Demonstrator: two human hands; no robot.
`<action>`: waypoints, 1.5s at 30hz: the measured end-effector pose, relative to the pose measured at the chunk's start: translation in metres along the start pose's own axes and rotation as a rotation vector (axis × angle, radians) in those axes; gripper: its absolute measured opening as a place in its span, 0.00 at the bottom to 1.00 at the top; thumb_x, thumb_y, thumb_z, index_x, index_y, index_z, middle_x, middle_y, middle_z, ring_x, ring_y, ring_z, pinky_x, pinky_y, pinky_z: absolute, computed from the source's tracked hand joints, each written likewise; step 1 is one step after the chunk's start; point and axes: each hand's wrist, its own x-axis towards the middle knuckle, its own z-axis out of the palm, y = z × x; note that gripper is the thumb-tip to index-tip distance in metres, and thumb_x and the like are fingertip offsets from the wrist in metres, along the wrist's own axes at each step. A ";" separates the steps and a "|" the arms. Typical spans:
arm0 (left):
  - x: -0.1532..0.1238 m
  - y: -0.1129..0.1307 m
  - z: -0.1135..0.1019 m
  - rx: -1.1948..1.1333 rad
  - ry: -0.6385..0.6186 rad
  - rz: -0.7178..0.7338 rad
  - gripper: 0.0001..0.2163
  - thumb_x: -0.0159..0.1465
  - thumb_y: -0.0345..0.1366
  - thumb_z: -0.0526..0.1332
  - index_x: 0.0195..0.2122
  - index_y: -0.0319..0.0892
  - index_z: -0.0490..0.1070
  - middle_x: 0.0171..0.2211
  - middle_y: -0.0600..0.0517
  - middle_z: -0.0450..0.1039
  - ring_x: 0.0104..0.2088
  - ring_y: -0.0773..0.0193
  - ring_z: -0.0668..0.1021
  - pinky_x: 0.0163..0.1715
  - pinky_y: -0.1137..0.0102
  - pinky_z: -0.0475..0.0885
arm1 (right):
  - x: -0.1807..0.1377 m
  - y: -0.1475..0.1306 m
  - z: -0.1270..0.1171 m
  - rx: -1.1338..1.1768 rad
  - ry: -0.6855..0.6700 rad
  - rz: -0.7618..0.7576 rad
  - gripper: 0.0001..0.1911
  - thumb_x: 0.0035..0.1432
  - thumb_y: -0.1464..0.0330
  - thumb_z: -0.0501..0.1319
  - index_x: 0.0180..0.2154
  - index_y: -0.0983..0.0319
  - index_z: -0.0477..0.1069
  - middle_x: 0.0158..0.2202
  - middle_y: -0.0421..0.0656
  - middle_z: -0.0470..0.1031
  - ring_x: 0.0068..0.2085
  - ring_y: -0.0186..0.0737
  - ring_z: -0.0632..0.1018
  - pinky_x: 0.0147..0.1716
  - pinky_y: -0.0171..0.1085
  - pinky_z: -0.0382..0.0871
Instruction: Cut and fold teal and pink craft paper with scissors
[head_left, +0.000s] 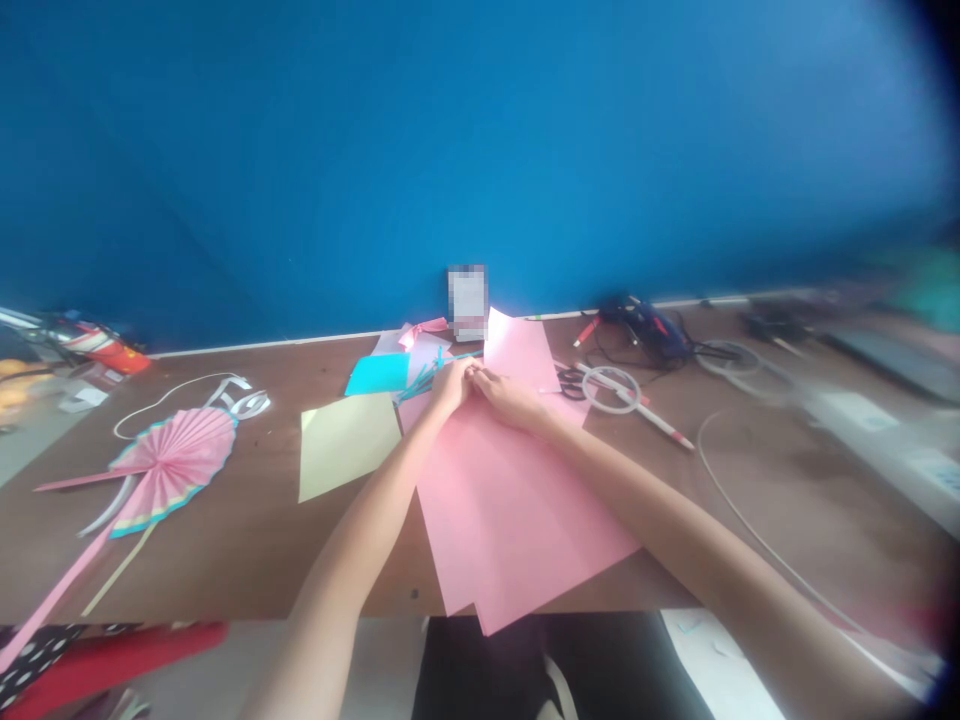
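Both my arms reach forward over a stack of pink paper sheets (510, 510) on the brown table (750, 470). My left hand (452, 384) and my right hand (507, 393) meet at the far edge of the stack, fingers pinched together on the pink paper. Just beyond the hands one pink sheet (521, 350) stands lifted or folded up. A bundle of thin teal strips (431, 375) lies right by my left hand. A teal sheet (377, 374) and a pale yellow sheet (343, 443) lie to the left.
A pink pleated paper fan (176, 462) with long paper strips lies at the left. Scissors (571, 382), a clear tape ring (611, 389), a pen (660, 422), a glue gun (641, 322) with cables, and a white cord (739, 520) lie at the right. A blue wall rises behind.
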 end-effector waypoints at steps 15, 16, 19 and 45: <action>0.000 0.006 0.000 0.025 -0.014 -0.070 0.11 0.57 0.42 0.60 0.37 0.45 0.76 0.30 0.51 0.76 0.30 0.62 0.74 0.29 0.71 0.61 | 0.003 0.034 0.012 0.496 0.093 0.040 0.08 0.54 0.75 0.48 0.37 0.59 0.58 0.30 0.42 0.67 0.32 0.40 0.68 0.32 0.37 0.63; 0.000 0.006 0.000 0.012 -0.023 -0.067 0.11 0.57 0.43 0.60 0.37 0.45 0.76 0.30 0.51 0.76 0.30 0.62 0.74 0.29 0.71 0.62 | 0.004 0.036 0.012 0.550 0.102 0.035 0.06 0.55 0.74 0.48 0.36 0.59 0.58 0.30 0.41 0.66 0.32 0.40 0.68 0.33 0.37 0.63; -0.001 0.005 -0.002 -0.027 -0.030 -0.057 0.12 0.57 0.43 0.60 0.38 0.44 0.76 0.31 0.50 0.76 0.31 0.62 0.75 0.29 0.72 0.63 | 0.006 0.041 0.011 0.687 0.128 0.041 0.02 0.56 0.70 0.50 0.34 0.58 0.58 0.30 0.40 0.65 0.34 0.39 0.67 0.35 0.38 0.63; 0.001 0.003 -0.009 -0.681 -0.283 0.113 0.17 0.58 0.37 0.63 0.49 0.40 0.71 0.37 0.47 0.77 0.39 0.61 0.77 0.43 0.65 0.69 | 0.002 0.029 0.004 0.712 0.312 0.017 0.04 0.57 0.72 0.49 0.36 0.59 0.58 0.32 0.41 0.64 0.34 0.38 0.66 0.35 0.37 0.61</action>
